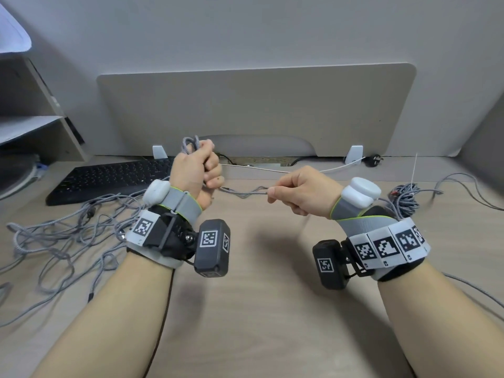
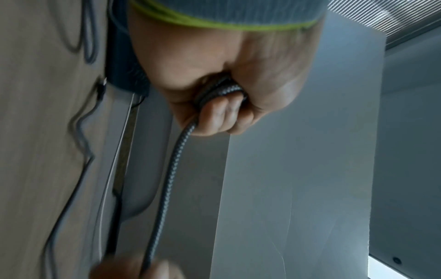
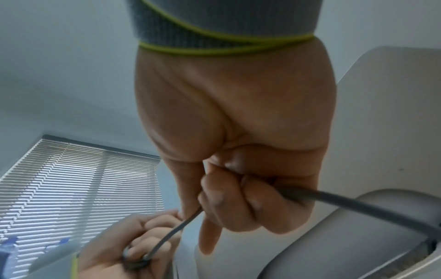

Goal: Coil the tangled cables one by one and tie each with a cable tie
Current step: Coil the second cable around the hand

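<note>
Desk (image 1: pixel 259 309): cable tangle (image 1: pixel 62 236) left, before keyboard (image 1: pixel 109 178); coiled bundle (image 1: pixel 407 199) right; divider (image 1: pixel 256 110) behind.

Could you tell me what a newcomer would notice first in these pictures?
Probably the two raised hands at centre: the left hand grips a small coil of grey braided cable, while the right hand pinches the same cable's free run stretched between them. Next, the tangle of cables sprawled on the desk at left, before a black keyboard.
</note>
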Demonstrator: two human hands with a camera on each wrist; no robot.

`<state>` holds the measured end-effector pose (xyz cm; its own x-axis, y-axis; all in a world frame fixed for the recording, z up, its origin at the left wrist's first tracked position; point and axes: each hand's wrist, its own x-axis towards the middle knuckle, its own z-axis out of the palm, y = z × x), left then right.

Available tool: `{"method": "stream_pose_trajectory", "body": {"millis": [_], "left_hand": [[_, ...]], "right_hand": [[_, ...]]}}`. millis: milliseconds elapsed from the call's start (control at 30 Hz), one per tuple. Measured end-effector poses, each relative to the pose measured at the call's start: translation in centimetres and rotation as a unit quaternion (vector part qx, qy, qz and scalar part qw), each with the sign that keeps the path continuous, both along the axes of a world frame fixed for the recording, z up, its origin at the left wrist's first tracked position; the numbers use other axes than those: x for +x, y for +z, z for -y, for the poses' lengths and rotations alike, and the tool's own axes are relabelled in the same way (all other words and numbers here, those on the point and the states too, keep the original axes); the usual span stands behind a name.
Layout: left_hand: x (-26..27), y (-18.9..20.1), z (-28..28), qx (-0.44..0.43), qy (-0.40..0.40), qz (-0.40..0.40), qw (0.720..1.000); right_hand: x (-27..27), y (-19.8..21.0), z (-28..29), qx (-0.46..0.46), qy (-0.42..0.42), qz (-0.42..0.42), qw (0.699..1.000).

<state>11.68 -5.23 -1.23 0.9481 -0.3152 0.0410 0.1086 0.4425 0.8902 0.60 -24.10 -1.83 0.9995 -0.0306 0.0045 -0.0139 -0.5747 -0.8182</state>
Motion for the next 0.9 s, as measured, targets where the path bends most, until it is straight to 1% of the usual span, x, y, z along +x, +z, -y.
{"method": "stream_pose_trajectory", "body": {"millis": [67, 133, 167, 233, 300, 333, 400, 533, 633, 667, 767, 833, 900], "left_hand": [[0.2, 0.2, -0.5, 0.026, 0.019, 0.021, 0.999], [-0.1, 0.0, -0.2, 0.073, 0.011, 0.045, 0.996], [-0.4, -0.2, 0.1, 0.111, -0.002, 0.061, 0.992], [-1.2, -0.8, 1.0, 0.201, -0.044, 0.1, 0.974], [-2.1, -1.2, 1.7, 0.283, -0.112, 0.138, 0.943], [-2.6, -1.4, 1.9, 0.305, -0.148, 0.154, 0.928], [-3.4, -1.8, 2.4, 0.325, -0.189, 0.171, 0.911], [-3.8, -2.8, 3.1, 0.366, -0.201, 0.202, 0.886], [-3.6, -2.9, 3.2, 0.354, -0.188, 0.238, 0.885], [-3.5, -2.9, 3.1, 0.348, -0.187, 0.239, 0.887], [-3.3, -2.9, 3.1, 0.334, -0.19, 0.192, 0.903], [-3.0, -2.8, 3.0, 0.336, -0.135, 0.167, 0.917], [-2.1, -2.4, 2.6, 0.3, -0.061, 0.128, 0.943]], "right_hand": [[0.0, 0.0, 0.7, 0.001, -0.02, 0.001, 1.0], [0.0, 0.1, 0.9, -0.001, -0.032, 0.004, 0.999], [0.0, 0.1, 0.8, -0.003, -0.038, 0.005, 0.999], [0.1, 0.2, 0.6, 0.007, -0.046, 0.012, 0.999], [0.2, 0.2, 0.5, 0.039, -0.053, 0.02, 0.998], [0.2, 0.2, 0.6, 0.053, -0.056, 0.023, 0.997], [0.2, 0.1, 0.6, 0.061, -0.055, 0.027, 0.996], [0.1, 0.1, 0.7, 0.047, -0.046, 0.033, 0.997], [0.1, 0.3, 0.7, 0.051, -0.041, 0.039, 0.997], [0.1, 0.3, 0.7, 0.052, -0.04, 0.041, 0.997], [0.0, 0.3, 0.6, 0.049, -0.042, 0.042, 0.997], [-0.1, 0.4, 0.8, 0.049, -0.052, 0.046, 0.996], [-0.2, 0.6, 1.2, 0.046, -0.064, 0.053, 0.995]]}}
